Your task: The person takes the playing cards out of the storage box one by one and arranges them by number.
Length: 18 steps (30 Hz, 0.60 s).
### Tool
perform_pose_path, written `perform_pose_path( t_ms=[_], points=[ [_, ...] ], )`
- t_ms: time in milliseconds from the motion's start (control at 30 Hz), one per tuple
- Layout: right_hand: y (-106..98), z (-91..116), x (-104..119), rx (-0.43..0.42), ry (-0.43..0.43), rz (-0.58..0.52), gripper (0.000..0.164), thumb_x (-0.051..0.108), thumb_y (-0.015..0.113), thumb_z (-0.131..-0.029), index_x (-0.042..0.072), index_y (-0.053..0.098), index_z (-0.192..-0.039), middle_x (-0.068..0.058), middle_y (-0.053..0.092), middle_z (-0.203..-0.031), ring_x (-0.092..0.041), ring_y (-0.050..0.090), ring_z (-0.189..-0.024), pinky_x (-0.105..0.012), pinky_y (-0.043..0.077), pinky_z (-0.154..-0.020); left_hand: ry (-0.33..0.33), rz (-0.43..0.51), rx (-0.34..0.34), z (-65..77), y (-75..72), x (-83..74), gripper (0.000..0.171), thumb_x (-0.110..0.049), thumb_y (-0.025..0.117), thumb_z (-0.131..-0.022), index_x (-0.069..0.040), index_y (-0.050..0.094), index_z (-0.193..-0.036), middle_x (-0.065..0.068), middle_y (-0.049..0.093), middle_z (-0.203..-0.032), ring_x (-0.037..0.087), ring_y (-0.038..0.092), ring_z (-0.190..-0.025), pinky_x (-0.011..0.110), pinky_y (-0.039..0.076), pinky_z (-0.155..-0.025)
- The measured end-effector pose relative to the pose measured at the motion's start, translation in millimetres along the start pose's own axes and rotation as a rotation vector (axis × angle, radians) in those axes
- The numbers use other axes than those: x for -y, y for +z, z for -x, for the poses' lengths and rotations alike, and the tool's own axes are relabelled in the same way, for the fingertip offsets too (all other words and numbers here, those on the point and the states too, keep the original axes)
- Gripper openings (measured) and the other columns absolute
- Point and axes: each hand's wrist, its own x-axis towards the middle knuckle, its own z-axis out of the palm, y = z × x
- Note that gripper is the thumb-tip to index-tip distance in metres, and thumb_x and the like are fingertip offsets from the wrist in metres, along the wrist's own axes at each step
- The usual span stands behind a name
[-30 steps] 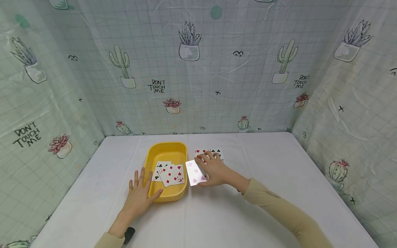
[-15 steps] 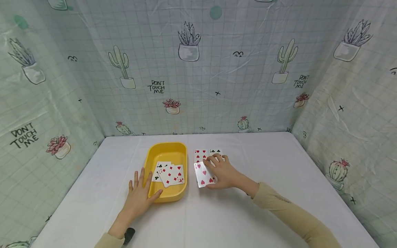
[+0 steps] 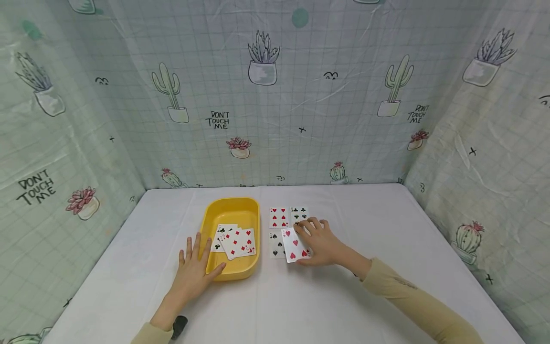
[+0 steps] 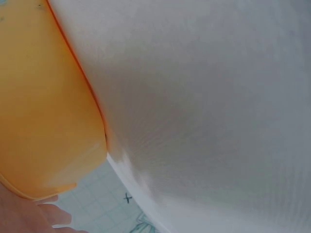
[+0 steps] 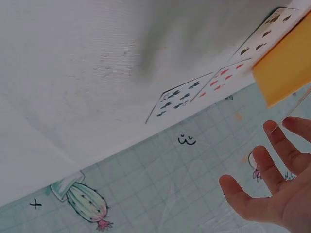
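My right hand pinches a hearts playing card, face up and slightly tilted, above the table. Part of a spades card shows just left of it. Behind these lie a six of hearts and a clubs card, side by side; the right hand covers a little of the clubs card. My left hand rests with spread, straight fingers at the left rim of a yellow tray. Inside the tray, a clubs card, a diamonds card and a hearts card overlap.
A white cloth covers the table. Patterned curtain walls rise at its back and along both sides. The tray stands left of the laid-out cards, with a narrow strip of cloth between.
My right hand has carried the hearts card rightward from beside the tray's rim, uncovering the spades card and more of the two cards behind. The left hand stays in place.
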Motion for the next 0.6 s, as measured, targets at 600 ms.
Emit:
perform_pose_path(
  t_ms=[600],
  points=[
    [26,17,-26,0.036,0.042,0.030,0.085,0.068,0.055,-0.067,0.011,0.043,-0.130,-0.004,0.047,-0.123,-0.024,0.037,-0.113,-0.052,0.033,-0.088,0.001,0.018,0.003,-0.2,1.6,0.9,0.084,-0.059,0.046,-0.082,-0.004,0.024,-0.141,0.024,0.006,-0.148,0.047,0.001,-0.134,0.067,0.009,-0.100]
  ],
)
